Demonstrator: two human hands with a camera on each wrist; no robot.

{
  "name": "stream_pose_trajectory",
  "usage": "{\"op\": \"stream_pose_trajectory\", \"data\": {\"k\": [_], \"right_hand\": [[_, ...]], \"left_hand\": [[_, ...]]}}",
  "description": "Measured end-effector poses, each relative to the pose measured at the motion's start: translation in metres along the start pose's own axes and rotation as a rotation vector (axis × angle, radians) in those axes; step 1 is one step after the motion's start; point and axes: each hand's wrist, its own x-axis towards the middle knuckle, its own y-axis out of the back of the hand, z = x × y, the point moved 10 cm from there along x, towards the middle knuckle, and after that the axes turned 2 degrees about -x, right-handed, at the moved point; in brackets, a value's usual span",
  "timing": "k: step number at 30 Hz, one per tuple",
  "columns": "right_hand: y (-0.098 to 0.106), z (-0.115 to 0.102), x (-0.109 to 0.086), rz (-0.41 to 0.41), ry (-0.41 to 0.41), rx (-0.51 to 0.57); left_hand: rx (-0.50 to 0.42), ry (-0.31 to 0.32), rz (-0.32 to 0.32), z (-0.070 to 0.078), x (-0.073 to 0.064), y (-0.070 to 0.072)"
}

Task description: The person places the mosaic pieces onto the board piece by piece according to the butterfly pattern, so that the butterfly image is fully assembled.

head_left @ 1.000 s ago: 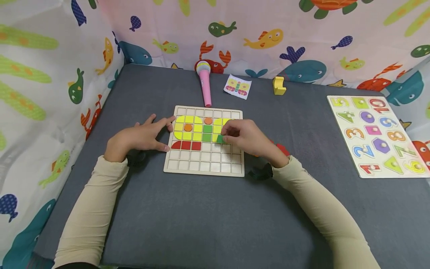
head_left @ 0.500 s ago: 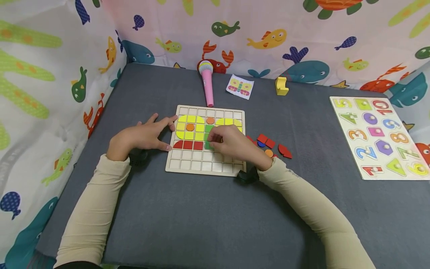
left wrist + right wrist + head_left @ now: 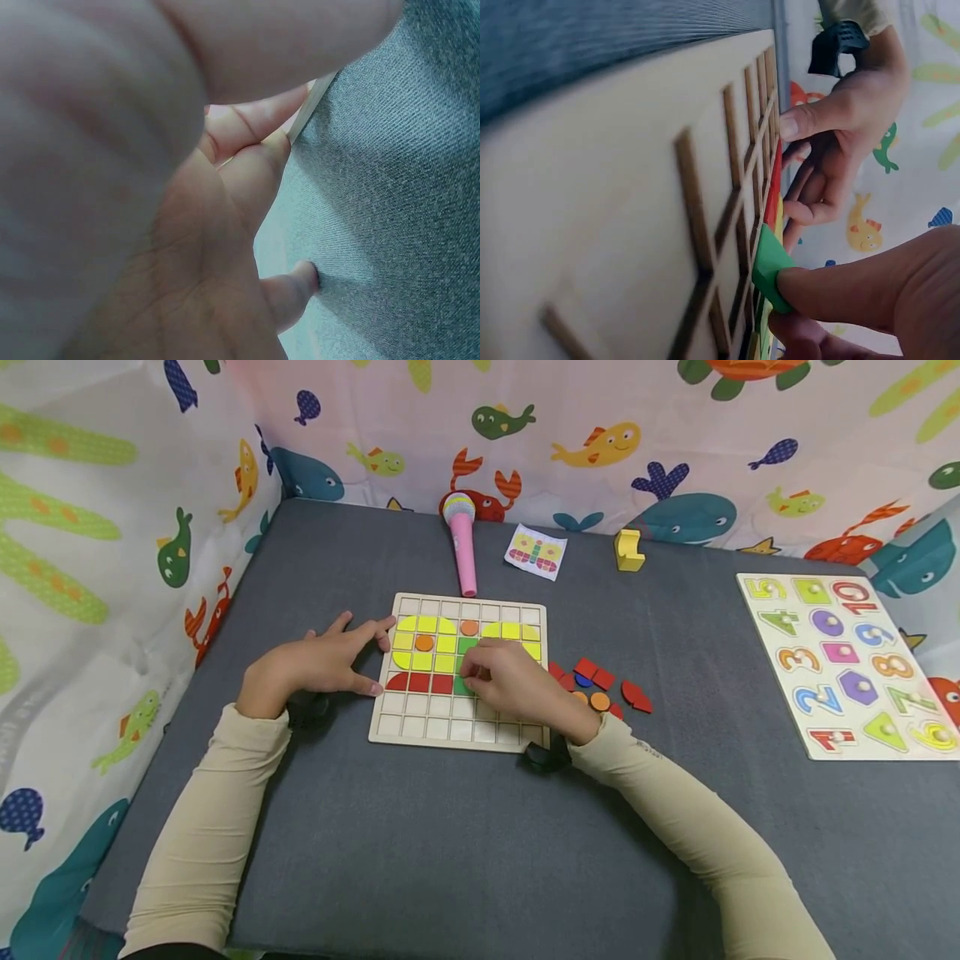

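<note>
Green tile (image 3: 771,264) pinched between thumb and finger of the right hand (image 3: 510,677), tilted against the wooden grid board (image 3: 437,727).
Tile sits at the middle column, just past the inner end of a row of red tiles (image 3: 420,682); yellow tiles (image 3: 445,645) lie above that row. Left hand (image 3: 311,668) spread wide, thumb and fingertips touching the board's left edge. Loose pieces (image 3: 602,679), mostly red, lie just right of the board; pink microphone (image 3: 464,556) and picture card (image 3: 536,553) beyond its far edge.
</note>
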Motion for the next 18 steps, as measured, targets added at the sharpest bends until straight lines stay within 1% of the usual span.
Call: {"op": "stream_pose_trajectory", "data": {"k": [2, 4, 7, 9, 10, 13, 15, 18], "right_hand": [[0.000, -0.002, -0.001, 0.013, 0.027, -0.023], [-0.003, -0.003, 0.000, 0.005, 0.048, -0.031], [-0.009, -0.007, 0.001, -0.032, 0.077, -0.031], [-0.012, -0.008, 0.001, -0.060, 0.081, -0.024], [-0.013, -0.007, 0.001, -0.069, 0.074, -0.019], [-0.007, 0.000, -0.001, -0.072, 0.027, 0.018], [-0.001, 0.006, -0.005, -0.068, -0.012, 0.048], [0.015, 0.014, -0.012, -0.037, -0.047, 0.072]], "left_hand": [[0.000, -0.001, -0.001, 0.001, 0.000, 0.000], [-0.002, -0.003, 0.000, 0.001, 0.000, 0.001], [-0.009, -0.005, 0.006, -0.001, 0.001, 0.001], [-0.012, -0.007, 0.008, -0.001, 0.001, 0.001], [-0.006, -0.007, 0.010, -0.004, 0.003, 0.000], [-0.002, -0.004, 0.004, -0.003, 0.001, 0.000], [0.001, 0.000, -0.002, -0.001, 0.000, 0.000], [0.004, 0.004, -0.004, 0.001, -0.001, 0.000]]}}
